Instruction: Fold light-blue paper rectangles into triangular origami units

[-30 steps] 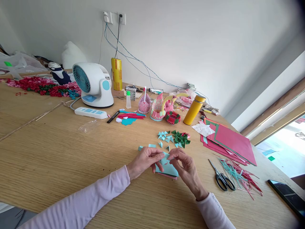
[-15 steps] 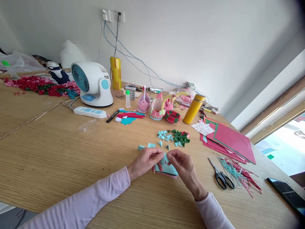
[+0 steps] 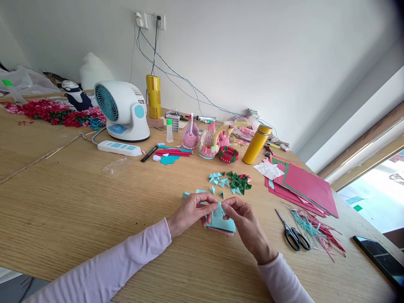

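Since a second ago both hands have barely shifted: left hand (image 3: 191, 210) and right hand (image 3: 244, 219) pinch one small light-blue paper piece (image 3: 217, 209) over a blue-and-pink paper stack (image 3: 224, 225) on the surface (image 3: 78, 210). One pair of scissors (image 3: 293, 235), one yellow flask (image 3: 256, 145); no writing is legible.

The small light-blue paper piece (image 3: 217, 209) is mostly covered by the fingertips of the left hand (image 3: 191, 212) and the right hand (image 3: 248, 223), so its fold is not clear. Under it, the paper stack (image 3: 222, 225) shows only its edges. Far right of the stack, the dark phone (image 3: 380, 259) is cut by the picture edge. The print on the yellow roll (image 3: 153, 97) is too small to read.
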